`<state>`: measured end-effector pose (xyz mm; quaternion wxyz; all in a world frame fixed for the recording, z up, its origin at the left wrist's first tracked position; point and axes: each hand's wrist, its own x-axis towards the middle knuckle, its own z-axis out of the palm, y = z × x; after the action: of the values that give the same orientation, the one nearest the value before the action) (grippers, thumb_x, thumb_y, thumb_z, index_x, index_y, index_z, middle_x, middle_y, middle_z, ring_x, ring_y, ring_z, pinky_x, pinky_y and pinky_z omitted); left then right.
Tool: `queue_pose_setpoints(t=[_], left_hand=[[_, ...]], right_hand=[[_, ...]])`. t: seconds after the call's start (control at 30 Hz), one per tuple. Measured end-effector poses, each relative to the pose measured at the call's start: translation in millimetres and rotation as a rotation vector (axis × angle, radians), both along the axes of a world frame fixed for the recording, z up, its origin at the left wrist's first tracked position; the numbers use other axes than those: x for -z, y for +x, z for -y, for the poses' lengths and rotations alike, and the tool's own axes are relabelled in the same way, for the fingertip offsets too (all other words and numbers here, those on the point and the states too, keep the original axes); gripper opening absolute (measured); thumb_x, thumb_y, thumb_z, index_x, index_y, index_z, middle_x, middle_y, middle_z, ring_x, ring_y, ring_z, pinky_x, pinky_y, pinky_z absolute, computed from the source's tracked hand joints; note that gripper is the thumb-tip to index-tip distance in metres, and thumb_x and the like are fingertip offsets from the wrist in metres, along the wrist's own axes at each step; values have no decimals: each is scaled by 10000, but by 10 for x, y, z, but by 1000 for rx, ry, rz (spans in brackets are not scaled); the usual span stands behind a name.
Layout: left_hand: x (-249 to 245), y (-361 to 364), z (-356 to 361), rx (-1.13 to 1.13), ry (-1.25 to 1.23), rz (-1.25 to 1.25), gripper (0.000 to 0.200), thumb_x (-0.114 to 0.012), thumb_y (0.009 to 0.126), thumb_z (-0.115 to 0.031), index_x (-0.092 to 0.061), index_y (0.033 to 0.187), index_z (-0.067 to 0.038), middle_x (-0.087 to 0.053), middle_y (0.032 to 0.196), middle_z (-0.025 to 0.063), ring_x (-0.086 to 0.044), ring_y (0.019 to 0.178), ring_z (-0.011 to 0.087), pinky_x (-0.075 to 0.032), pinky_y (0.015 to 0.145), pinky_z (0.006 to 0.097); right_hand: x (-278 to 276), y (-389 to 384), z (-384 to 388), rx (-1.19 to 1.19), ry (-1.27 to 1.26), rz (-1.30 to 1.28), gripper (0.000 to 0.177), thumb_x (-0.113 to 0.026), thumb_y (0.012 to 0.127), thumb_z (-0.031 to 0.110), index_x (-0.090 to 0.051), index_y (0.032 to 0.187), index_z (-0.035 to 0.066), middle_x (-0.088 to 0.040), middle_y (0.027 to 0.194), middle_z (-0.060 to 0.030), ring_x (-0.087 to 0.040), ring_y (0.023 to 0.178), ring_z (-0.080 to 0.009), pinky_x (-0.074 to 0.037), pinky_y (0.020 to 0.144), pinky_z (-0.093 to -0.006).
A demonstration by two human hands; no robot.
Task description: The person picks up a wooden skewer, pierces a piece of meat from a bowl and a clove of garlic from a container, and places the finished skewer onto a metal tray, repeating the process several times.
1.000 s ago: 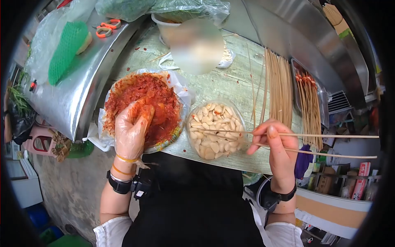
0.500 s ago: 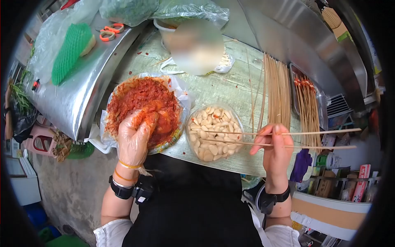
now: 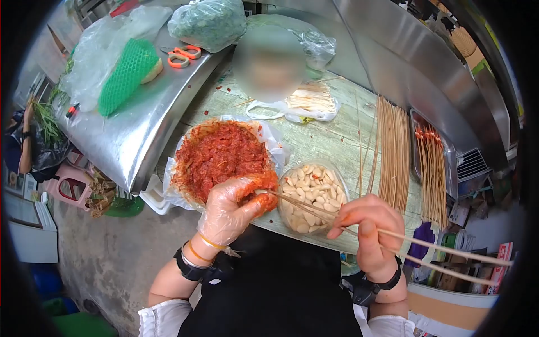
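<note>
My left hand (image 3: 236, 201), in a clear plastic glove smeared with red sauce, is closed at the near edge of a bag-lined bowl (image 3: 276, 147) of red, sauce-coated meat (image 3: 222, 160). What its fingers pinch is hidden. Two wooden skewers (image 3: 438, 245) are gripped in my bare right hand (image 3: 368, 227), which has red smears on the fingers. Their thin ends meet at the left thumb and fingertips, and their other ends reach out to the right. Below the skewers is a clear container (image 3: 284, 216) of peeled garlic cloves (image 3: 314, 185).
Loose skewers (image 3: 393, 154) lie in rows on the table, beside a metal tray (image 3: 414, 121) of skewers with red-tipped ends. Farther back is a bag of pale sticks (image 3: 311, 98). Orange-handled scissors (image 3: 182, 56) and a green foam net (image 3: 129, 76) rest on the steel counter (image 3: 157, 115).
My left hand has come out of the meat and moved right to the skewers' ends. My right hand has tilted the skewers and drawn their tips together. The whole view has shifted.
</note>
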<state>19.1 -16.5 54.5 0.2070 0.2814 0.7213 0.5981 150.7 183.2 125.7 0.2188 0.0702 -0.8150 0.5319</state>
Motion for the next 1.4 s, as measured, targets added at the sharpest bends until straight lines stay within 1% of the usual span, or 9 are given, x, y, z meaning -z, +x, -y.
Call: queue_pose_setpoints(t=[0.1, 0.17, 0.27, 0.4, 0.47, 0.8, 1.1, 1.27, 1.4], left_hand=[[32, -28, 19, -75, 193, 313, 275, -596, 848, -19, -590, 1110, 66, -646, 943, 102, -624, 881, 157, -507, 779, 277], [132, -79, 33, -43, 529, 652, 274, -535, 889, -26, -560, 1138, 87, -637, 983, 135, -634, 904, 194, -516, 799, 315], [42, -45, -58, -137, 615, 743, 296, -529, 896, -23, -531, 1171, 86, -624, 1036, 145, -630, 931, 210, -517, 820, 344], [88, -33, -37, -148, 594, 647, 325, -554, 890, -39, -515, 1187, 87, -612, 1070, 148, -625, 943, 210, -517, 831, 348], [98, -19, -20, -160, 597, 640, 321, -575, 888, -52, -530, 1171, 94, -630, 1025, 146, -628, 919, 210, -508, 839, 326], [173, 3, -47, -113, 785, 754, 319, -580, 886, -64, -526, 1168, 76, -619, 1060, 156, -629, 933, 239, -528, 810, 361], [215, 47, -131, -193, 961, 926, 286, -545, 905, -38, -519, 1181, 31, -599, 1105, 148, -606, 1001, 247, -516, 879, 372], [209, 73, -145, -167, 1083, 996, 314, -568, 897, -61, -508, 1196, 15, -583, 1147, 144, -589, 1041, 243, -502, 902, 372], [186, 53, -136, -185, 1096, 977, 320, -564, 901, -75, -503, 1204, 7, -575, 1159, 140, -582, 1052, 249, -498, 909, 386]], right_hand=[[28, 42, 42, 34, -21, -42, 252, -460, 964, 225, -570, 895, 9, -594, 823, -133, -622, 592, -172, -491, 590, -281], [124, 63, 11, 145, -173, -107, 260, -435, 970, 234, -534, 880, 12, -563, 821, -132, -620, 576, -180, -484, 589, -282], [195, 34, 54, 180, -343, -75, 279, -418, 974, 247, -503, 854, 10, -529, 822, -132, -608, 551, -186, -480, 580, -281], [291, 27, 49, 159, -386, -110, 279, -415, 974, 243, -491, 858, 2, -515, 830, -136, -592, 535, -183, -484, 581, -279], [300, 25, 28, 151, -305, -131, 287, -392, 980, 263, -451, 875, 3, -458, 815, -128, -522, 511, -170, -497, 433, -263], [419, -10, 126, 171, -416, -197, 323, -392, 983, 300, -436, 858, 6, -465, 814, -134, -516, 527, -161, -525, 451, -272], [517, -57, 189, 122, -345, -242, 319, -414, 978, 312, -443, 874, 12, -452, 794, -124, -514, 532, -166, -535, 465, -289], [574, 31, 154, 182, -69, -256, 338, -376, 986, 329, -512, 852, 50, -550, 770, -108, -598, 544, -176, -463, 522, -276], [553, 31, 150, 135, -92, -305, 355, -378, 983, 366, -448, 863, 40, -477, 800, -128, -566, 497, -194, -507, 473, -281]])
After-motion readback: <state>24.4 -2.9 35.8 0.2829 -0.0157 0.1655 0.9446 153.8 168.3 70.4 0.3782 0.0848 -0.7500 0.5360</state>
